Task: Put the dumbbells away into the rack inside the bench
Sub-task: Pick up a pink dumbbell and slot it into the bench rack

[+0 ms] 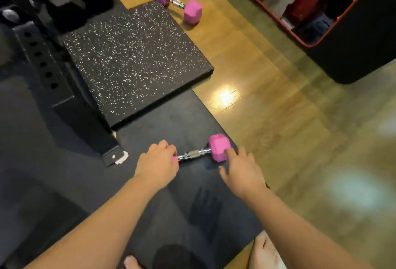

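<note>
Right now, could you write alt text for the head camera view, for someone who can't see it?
Two bare hands reach for a pink dumbbell on a black floor mat: the left hand covers one end, the right hand touches the other. A second pink dumbbell lies farther off on the wooden floor, beside a speckled black pad.

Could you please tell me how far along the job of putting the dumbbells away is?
Some coloured weights already sit in the open bench at upper right. In hand: the near pink dumbbell on the black mat, left hand covering one head, right hand touching the other, not yet lifted. Left: that one and the far pink dumbbell on the wooden floor.
</note>
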`<action>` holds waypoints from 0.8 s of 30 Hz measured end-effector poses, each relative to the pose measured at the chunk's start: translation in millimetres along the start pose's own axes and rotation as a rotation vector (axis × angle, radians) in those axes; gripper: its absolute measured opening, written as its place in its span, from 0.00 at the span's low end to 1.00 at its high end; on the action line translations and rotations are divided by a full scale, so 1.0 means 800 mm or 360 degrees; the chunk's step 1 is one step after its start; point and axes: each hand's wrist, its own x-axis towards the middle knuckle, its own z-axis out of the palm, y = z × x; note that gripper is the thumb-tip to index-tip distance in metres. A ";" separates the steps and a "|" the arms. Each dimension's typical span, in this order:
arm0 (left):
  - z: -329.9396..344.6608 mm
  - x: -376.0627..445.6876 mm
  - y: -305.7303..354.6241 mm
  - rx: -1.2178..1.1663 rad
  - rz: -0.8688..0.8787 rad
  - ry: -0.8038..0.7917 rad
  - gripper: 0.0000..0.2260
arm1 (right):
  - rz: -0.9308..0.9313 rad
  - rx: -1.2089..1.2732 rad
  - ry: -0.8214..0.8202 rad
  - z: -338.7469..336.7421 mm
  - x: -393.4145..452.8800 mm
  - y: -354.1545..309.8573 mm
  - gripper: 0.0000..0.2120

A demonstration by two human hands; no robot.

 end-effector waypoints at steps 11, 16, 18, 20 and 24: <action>0.132 0.100 -0.021 -0.0742 -0.0850 0.0002 0.40 | 0.0388 0.0624 -0.0160 0.112 0.148 0.030 0.46; 0.152 0.122 -0.025 -0.1662 -0.1408 0.0195 0.43 | 0.0422 0.0792 -0.0136 0.127 0.176 0.027 0.49; 0.152 0.124 -0.025 -0.1711 -0.1432 0.0230 0.39 | 0.0441 0.0866 -0.0075 0.129 0.180 0.024 0.46; 0.150 0.123 -0.023 -0.1672 -0.1388 0.0218 0.33 | 0.0441 0.0944 -0.0018 0.129 0.181 0.021 0.42; 0.139 0.118 -0.020 -0.1717 -0.1364 0.0275 0.32 | 0.0471 0.1062 0.0020 0.127 0.164 0.021 0.40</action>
